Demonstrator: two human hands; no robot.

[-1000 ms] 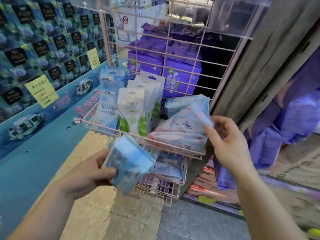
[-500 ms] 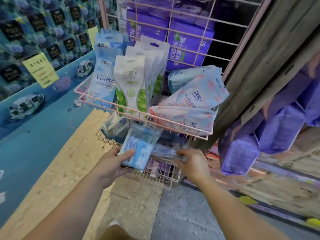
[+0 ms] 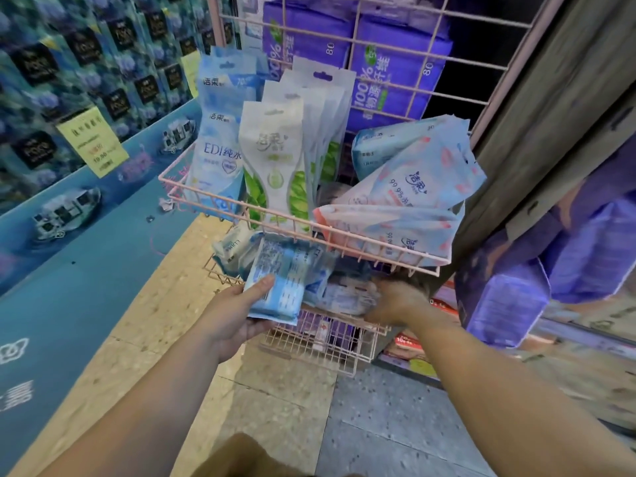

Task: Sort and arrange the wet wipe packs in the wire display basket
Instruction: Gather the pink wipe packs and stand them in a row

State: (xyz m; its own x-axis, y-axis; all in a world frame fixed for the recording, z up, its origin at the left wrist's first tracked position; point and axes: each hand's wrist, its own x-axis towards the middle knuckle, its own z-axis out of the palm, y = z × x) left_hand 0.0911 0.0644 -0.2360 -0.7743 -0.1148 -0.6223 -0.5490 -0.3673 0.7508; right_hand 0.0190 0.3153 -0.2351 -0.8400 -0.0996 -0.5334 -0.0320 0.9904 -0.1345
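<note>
The right hand (image 3: 395,299) left the pink packs (image 3: 413,191) in the upper basket (image 3: 299,222) and dropped to the packs in the lower basket (image 3: 323,342). The left hand (image 3: 237,311) carried its blue pack (image 3: 278,280) up against that basket's front.

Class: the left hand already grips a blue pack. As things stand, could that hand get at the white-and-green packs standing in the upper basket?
Probably not yet. The left hand grips the blue pack below the upper basket, whose front rim stands between it and the white-and-green packs.
</note>
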